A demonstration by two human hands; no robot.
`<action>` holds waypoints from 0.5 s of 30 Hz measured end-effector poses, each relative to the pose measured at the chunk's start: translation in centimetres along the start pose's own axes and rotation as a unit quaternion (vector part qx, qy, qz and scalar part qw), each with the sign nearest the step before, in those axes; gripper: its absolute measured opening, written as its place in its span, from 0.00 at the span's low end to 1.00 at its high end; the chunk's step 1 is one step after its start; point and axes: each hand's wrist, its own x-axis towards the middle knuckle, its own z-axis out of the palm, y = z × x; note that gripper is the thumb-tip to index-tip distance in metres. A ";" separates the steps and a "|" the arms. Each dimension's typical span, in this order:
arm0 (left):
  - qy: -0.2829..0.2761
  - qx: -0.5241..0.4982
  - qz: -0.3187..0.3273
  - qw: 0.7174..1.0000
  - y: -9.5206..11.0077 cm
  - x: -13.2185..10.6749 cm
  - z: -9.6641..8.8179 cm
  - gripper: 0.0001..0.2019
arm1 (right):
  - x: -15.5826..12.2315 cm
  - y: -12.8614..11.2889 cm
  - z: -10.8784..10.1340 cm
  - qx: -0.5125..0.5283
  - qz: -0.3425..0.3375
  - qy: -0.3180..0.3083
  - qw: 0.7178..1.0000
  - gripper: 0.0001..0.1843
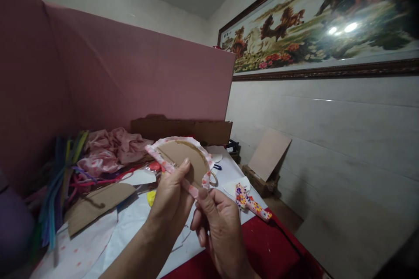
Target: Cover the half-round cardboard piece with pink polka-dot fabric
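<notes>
A half-round piece of cardboard (196, 161) is held up over the table, its brown face toward me. Pink and white patterned fabric (163, 162) is folded over its edge all round, and a brownish line runs inside the curved rim. My left hand (173, 192) grips the straight side, thumb lying on the cardboard and fingers behind it. At the lower right corner, the thumb and fingers of my right hand (219, 218) pinch the fabric edge. Beyond the right hand lies a flower-patterned glue gun (250, 202) with a dark cord.
Pink fabric (111, 148) lies heaped at the left beside colourful pipe cleaners (54, 200). A cut cardboard piece (98, 205) rests in front of them. White sheeting and a red cloth (268, 248) cover the table. A cardboard panel (270, 152) leans by the wall.
</notes>
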 end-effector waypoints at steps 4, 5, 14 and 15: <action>0.006 -0.007 -0.015 1.000 0.4 0.4 0.0 0.11 | 0.2 0.0 -0.6 0.005 -0.007 0.007 1.000 0.33; -0.002 -0.007 -0.019 1.000 0.5 0.4 0.0 0.11 | 0.2 -0.1 -0.8 0.003 -0.018 0.011 1.000 0.33; -0.108 0.019 -0.030 0.994 1.0 0.3 -0.2 0.16 | 1.7 -1.9 -3.8 -0.029 -0.114 0.048 0.992 0.15; -0.108 0.021 -0.027 0.994 0.9 0.4 -0.2 0.17 | 1.8 -2.1 -4.1 -0.029 -0.123 0.039 0.991 0.14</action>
